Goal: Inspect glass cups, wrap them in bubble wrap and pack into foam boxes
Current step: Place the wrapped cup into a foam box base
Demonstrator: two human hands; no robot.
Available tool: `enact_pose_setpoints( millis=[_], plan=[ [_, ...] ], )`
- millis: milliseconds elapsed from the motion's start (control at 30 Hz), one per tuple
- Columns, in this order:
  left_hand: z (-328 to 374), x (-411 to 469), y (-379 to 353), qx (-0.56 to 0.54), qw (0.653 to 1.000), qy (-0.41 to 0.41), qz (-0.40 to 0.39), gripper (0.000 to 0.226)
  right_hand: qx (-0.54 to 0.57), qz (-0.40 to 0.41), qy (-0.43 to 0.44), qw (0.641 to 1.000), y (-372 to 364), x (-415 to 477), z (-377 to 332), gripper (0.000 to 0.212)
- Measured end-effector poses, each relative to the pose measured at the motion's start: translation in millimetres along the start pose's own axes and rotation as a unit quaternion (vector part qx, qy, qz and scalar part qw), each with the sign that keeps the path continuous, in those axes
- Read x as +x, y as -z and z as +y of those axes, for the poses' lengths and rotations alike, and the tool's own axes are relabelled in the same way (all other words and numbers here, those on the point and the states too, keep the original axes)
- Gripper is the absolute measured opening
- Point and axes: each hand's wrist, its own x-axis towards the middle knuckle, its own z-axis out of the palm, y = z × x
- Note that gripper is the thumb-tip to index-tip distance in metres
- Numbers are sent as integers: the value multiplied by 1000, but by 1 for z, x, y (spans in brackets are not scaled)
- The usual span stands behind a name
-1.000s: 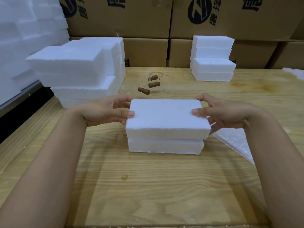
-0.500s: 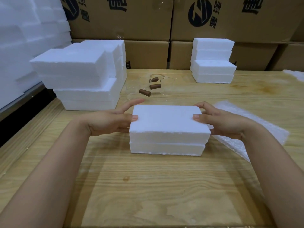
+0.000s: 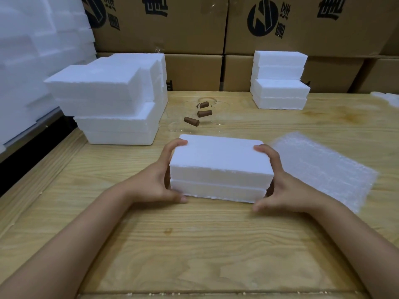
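— Cardboard cartons (image 3: 194, 22) wall the back of the desk (image 3: 194, 244). What else is around?
— Foam: a tall stack (image 3: 116, 104) far left, a smaller stack (image 3: 279, 80) back right. Between them lie clear glass cups (image 3: 177, 126) with brown stoppers (image 3: 191, 121).
— And the foam box (image 3: 220, 160)?
— Lid on, mid-desk. The left hand (image 3: 155, 184) and right hand (image 3: 287, 188) grip its ends, fingers (image 3: 180, 143) curled over the top edge, thumbs low. Bubble wrap (image 3: 323, 169) lies just beside, right.
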Motion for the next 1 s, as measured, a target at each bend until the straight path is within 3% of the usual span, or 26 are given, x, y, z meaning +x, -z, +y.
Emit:
enact_pose_setpoints(
  millis=[100,300,467,533,733,1000],
  plan=[
    [1,-2,-2,-15,1000,6,21,102,-46,39,13,998,-6,3,1,106],
    [3,1,-1,-76,996,-6,54,104,40,69,27,996,-1,8,-9,98],
    [17,3,0,-100,990,-9,99,71,139,67,16,988,9,13,-22,77],
    [22,7,-2,-99,989,-4,109,61,164,63,-2,984,11,15,-22,81],
    [22,11,0,-124,988,17,92,75,199,51,-44,978,11,19,-25,85],
    [18,4,6,-129,989,32,60,81,146,60,-3,987,8,14,-19,81]
  ],
)
